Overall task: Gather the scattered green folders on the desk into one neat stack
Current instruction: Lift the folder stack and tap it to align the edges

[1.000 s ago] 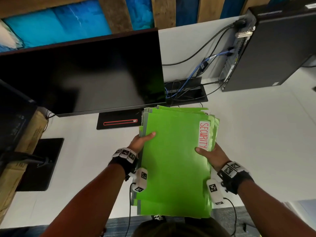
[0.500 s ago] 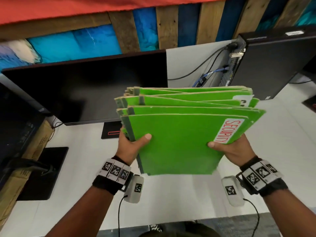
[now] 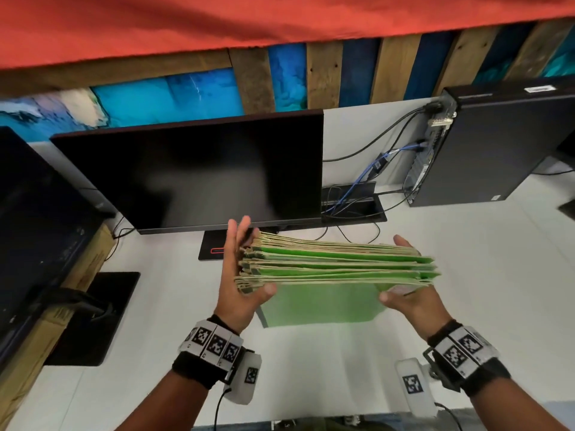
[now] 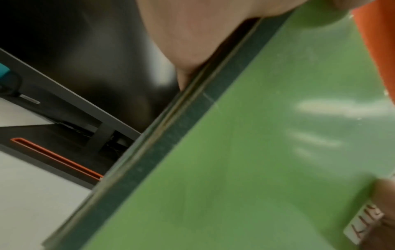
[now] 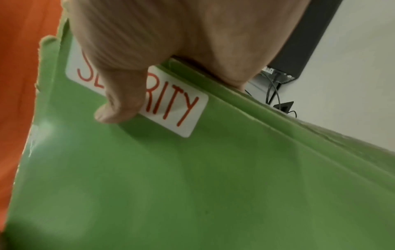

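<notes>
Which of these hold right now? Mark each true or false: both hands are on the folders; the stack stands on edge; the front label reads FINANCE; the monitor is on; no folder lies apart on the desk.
1. Both hands, left hand and right hand, hold the green folders: true.
2. The stack stands on edge: true.
3. The label reads FINANCE: false; visible letters end in RITY.
4. The monitor is on: false; its screen is dark.
5. No folder lies apart on the desk: true, within view.
</notes>
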Action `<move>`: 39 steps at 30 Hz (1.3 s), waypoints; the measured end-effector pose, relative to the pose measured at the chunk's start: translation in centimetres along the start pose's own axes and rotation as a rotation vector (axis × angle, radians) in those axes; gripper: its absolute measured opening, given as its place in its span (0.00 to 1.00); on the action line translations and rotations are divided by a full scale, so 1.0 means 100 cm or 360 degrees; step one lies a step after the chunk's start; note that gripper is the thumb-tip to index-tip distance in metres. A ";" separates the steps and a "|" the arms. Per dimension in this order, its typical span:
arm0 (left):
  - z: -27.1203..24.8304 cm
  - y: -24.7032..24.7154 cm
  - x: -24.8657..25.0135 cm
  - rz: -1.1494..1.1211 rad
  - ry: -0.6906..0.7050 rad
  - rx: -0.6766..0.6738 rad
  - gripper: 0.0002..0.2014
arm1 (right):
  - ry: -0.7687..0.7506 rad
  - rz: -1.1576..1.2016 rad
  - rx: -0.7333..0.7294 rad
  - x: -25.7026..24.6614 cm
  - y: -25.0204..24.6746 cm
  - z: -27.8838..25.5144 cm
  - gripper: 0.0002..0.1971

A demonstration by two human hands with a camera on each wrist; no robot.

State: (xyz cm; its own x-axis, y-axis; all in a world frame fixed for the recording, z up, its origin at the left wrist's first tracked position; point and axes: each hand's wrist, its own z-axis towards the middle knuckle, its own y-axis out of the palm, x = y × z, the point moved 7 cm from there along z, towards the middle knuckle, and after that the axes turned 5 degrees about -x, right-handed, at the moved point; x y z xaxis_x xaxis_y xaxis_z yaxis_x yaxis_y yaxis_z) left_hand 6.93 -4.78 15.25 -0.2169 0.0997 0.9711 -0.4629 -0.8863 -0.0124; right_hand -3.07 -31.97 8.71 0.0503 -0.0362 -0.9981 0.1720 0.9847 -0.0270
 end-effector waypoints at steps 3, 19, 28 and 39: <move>0.006 0.001 0.008 -0.0009 0.0113 0.0105 0.39 | 0.0105 -0.0026 0.0059 0.001 0.000 0.008 0.40; 0.035 -0.002 -0.001 -0.0437 -0.0634 0.0290 0.24 | -0.0034 0.0469 0.0272 -0.013 0.003 0.017 0.51; 0.044 -0.005 -0.009 -0.0431 -0.0875 0.0259 0.38 | 0.0086 0.0699 0.0504 -0.026 0.004 0.023 0.47; 0.046 -0.008 -0.014 -0.0361 -0.0896 0.0331 0.18 | 0.0066 0.0425 0.0834 -0.035 -0.005 0.030 0.17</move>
State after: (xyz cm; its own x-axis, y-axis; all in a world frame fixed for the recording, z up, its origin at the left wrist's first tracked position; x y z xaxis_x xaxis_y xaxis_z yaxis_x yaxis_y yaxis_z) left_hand 11.58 -6.34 14.98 0.3774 0.0924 0.9214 -0.2555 -0.9460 0.1995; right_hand -0.35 -32.88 12.42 0.1219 0.2185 -0.9682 0.6225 0.7429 0.2461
